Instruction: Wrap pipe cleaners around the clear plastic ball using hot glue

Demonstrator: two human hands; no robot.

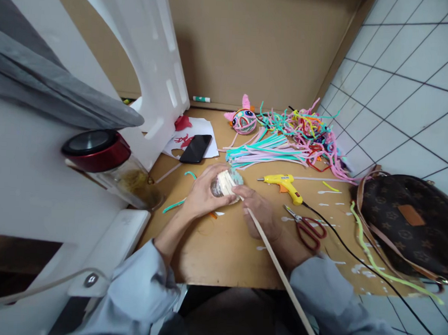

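Observation:
My left hand (200, 192) curls around a small clear ball (217, 188) partly covered with rows of cream pipe cleaner and a patch of pale teal. Against the ball's right side, my right hand (258, 212) pinches a long cream pipe cleaner (278, 267), whose length trails down over the table edge past my right forearm. Right of my hands lie a yellow glue gun (283, 184) and red-handled scissors (307, 227). Short teal pipe cleaner pieces (174, 206) are beside my left hand. The ball's underside is hidden by my fingers.
Bundled pink and teal pipe cleaners (270, 151), a tangled heap (306, 124) and a pink-eared ball figure (244, 121) lie at the back. A phone (197, 148) and glass bottle (132, 182) are left. A brown bag (414, 224) and the gun's black cord (341, 237) are right.

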